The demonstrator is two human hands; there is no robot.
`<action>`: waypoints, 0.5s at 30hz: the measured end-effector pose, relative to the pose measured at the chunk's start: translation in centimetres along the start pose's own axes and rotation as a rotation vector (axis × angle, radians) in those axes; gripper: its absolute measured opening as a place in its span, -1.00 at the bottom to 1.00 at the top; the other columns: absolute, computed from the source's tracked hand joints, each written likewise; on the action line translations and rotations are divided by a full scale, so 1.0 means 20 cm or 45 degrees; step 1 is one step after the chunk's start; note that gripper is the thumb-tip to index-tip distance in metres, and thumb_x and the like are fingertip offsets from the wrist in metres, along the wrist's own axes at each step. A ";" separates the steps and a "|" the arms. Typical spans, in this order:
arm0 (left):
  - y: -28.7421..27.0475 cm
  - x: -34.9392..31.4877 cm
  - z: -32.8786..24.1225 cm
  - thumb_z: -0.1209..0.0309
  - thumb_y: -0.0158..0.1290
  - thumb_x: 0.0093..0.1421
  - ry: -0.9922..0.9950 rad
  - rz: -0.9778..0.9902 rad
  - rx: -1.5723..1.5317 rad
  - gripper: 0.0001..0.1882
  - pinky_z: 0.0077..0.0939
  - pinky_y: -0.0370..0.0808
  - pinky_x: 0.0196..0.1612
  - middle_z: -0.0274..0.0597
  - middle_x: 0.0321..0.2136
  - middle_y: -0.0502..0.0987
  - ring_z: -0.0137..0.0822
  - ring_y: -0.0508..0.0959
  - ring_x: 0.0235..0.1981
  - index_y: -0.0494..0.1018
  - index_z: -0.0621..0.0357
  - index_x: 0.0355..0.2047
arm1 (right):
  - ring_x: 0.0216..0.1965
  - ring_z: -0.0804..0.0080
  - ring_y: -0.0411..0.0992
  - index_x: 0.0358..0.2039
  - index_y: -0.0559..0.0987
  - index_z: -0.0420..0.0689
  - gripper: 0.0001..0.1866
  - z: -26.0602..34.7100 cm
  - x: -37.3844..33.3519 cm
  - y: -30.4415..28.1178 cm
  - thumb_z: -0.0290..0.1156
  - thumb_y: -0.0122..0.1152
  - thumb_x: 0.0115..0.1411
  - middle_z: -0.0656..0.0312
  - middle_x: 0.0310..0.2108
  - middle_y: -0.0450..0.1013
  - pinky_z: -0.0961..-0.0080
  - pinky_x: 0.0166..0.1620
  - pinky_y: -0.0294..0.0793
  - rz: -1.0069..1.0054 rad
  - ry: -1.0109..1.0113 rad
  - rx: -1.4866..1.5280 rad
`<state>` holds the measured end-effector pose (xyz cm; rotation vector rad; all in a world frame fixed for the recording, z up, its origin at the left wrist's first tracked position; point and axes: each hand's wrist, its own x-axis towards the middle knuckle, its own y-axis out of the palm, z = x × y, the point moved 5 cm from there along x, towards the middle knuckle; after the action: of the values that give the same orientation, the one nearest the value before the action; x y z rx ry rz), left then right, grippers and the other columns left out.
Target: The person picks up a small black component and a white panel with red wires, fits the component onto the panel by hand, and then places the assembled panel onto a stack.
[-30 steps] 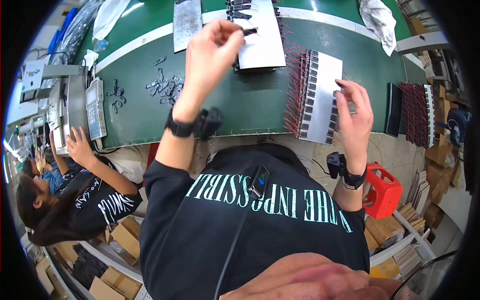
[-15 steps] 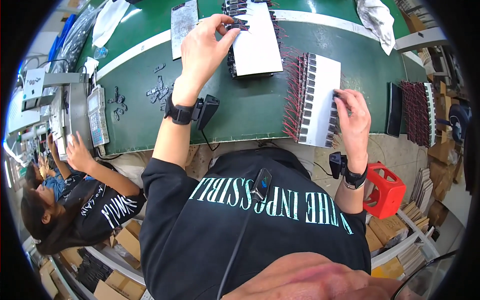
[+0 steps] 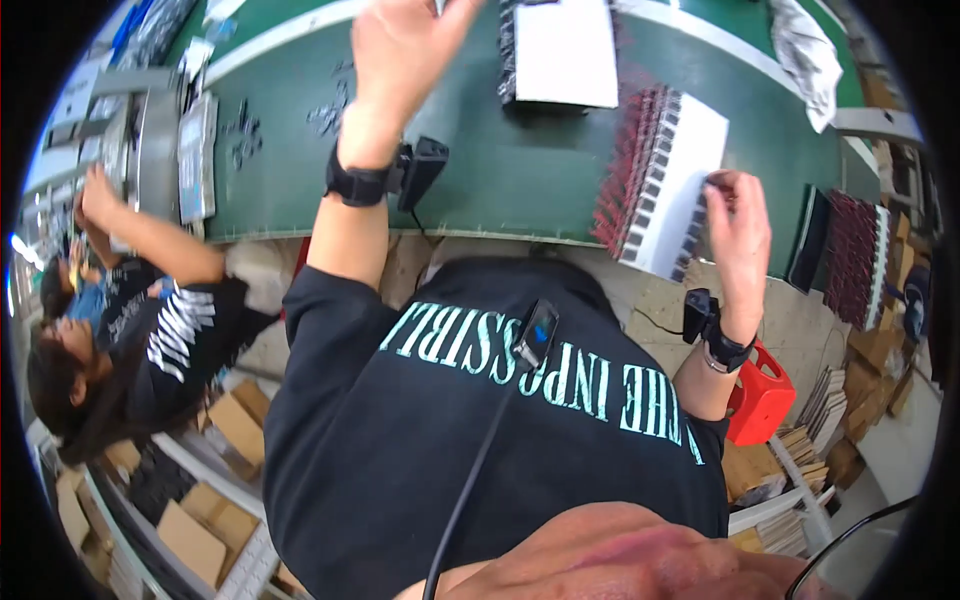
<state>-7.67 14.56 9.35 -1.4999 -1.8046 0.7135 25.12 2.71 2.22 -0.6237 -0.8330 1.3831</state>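
My right hand [image 3: 741,212] pinches a small black part [image 3: 712,183] at the right edge of a white board [image 3: 690,150]. Rows of small black parts with red wires line that board's left side, and more black parts sit along its right edge. Up at the top edge of the view, my left hand [image 3: 402,50] reaches toward a stack of white boards [image 3: 565,60] edged with similar parts. Its thumb and forefinger run out of the picture, so whatever they hold is hidden.
Loose black pieces [image 3: 325,118] lie on the green table [image 3: 480,180]. A handheld keypad device [image 3: 197,160] rests at left; a black tray [image 3: 810,238] and a red-wired batch [image 3: 853,255] stand at right. A co-worker [image 3: 150,300] sits at left. A red stool [image 3: 762,395] is beside me.
The view has shifted, and my left hand has gone up and partly out of the picture, away from the stack's edge. My right hand stays at the board's right edge.
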 end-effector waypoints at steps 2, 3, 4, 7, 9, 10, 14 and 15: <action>-0.06 -0.06 0.15 0.30 0.26 0.16 -0.277 0.090 -0.013 -0.73 -0.31 0.48 0.04 -0.05 -0.16 0.64 -0.14 0.59 -0.03 0.62 0.11 -0.16 | -0.29 0.41 0.50 -0.17 0.49 -0.29 -0.84 0.00 0.00 0.00 -0.54 0.20 0.26 0.14 -0.29 0.47 0.49 -0.16 0.49 0.017 -0.033 -0.024; -0.08 -0.07 0.29 0.27 0.26 0.15 -0.117 0.015 0.093 -0.75 -0.31 0.50 -0.06 -0.13 -0.26 0.62 -0.15 0.60 -0.13 0.62 0.06 -0.19 | -0.28 0.45 0.49 -0.17 0.49 -0.28 -0.85 -0.03 0.00 0.00 -0.53 0.20 0.27 0.15 -0.29 0.48 0.51 -0.15 0.49 0.020 0.003 -0.007; -0.09 -0.09 0.45 0.25 0.25 0.14 0.047 -0.056 0.201 -0.77 -0.32 0.52 -0.16 -0.22 -0.35 0.61 -0.16 0.61 -0.23 0.63 0.01 -0.22 | -0.27 0.48 0.48 -0.17 0.50 -0.27 -0.85 -0.04 0.00 0.00 -0.53 0.20 0.28 0.17 -0.28 0.49 0.52 -0.13 0.48 0.020 0.040 0.009; -0.09 -0.22 0.65 0.24 0.23 0.15 0.272 -0.094 0.426 -0.79 -0.34 0.53 -0.23 -0.29 -0.41 0.60 -0.18 0.60 -0.32 0.64 -0.05 -0.22 | -0.25 0.54 0.46 -0.17 0.52 -0.26 -0.86 -0.04 0.01 -0.01 -0.52 0.21 0.29 0.21 -0.26 0.50 0.56 -0.10 0.46 -0.064 0.102 0.095; -0.06 -0.27 0.67 0.29 0.19 0.18 0.413 -0.027 0.635 -0.78 -0.40 0.52 -0.18 -0.26 -0.34 0.61 -0.20 0.56 -0.30 0.64 -0.07 -0.16 | -0.23 0.60 0.44 -0.15 0.54 -0.24 -0.87 -0.05 -0.01 -0.05 -0.51 0.20 0.31 0.28 -0.24 0.51 0.61 -0.08 0.43 -0.250 0.170 0.219; -0.05 -0.28 0.69 0.29 0.19 0.18 0.414 -0.029 0.637 -0.78 -0.40 0.52 -0.18 -0.26 -0.34 0.61 -0.20 0.56 -0.30 0.64 -0.07 -0.16 | -0.23 0.60 0.44 -0.15 0.54 -0.24 -0.87 -0.04 -0.01 -0.04 -0.51 0.20 0.31 0.28 -0.24 0.51 0.61 -0.08 0.43 -0.251 0.169 0.220; 0.01 -0.30 0.67 0.33 0.18 0.17 0.434 0.007 0.715 -0.78 -0.36 0.51 -0.08 -0.30 -0.28 0.60 -0.17 0.53 -0.20 0.64 -0.05 -0.16 | -0.20 0.63 0.42 -0.13 0.57 -0.24 -0.87 0.02 -0.04 -0.05 -0.53 0.20 0.32 0.33 -0.19 0.50 0.68 -0.05 0.40 -0.336 0.170 0.558; 0.02 -0.29 0.67 0.33 0.18 0.17 0.465 0.019 0.707 -0.78 -0.35 0.51 -0.09 -0.30 -0.28 0.60 -0.17 0.53 -0.20 0.63 -0.04 -0.16 | -0.18 0.64 0.42 -0.13 0.57 -0.24 -0.86 0.03 -0.05 -0.04 -0.53 0.20 0.32 0.33 -0.18 0.50 0.69 -0.04 0.39 -0.304 0.184 0.612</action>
<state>-17.31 9.10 -0.17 -1.1748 -1.1951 0.8043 25.04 1.57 3.13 -0.2374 -0.4188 1.2419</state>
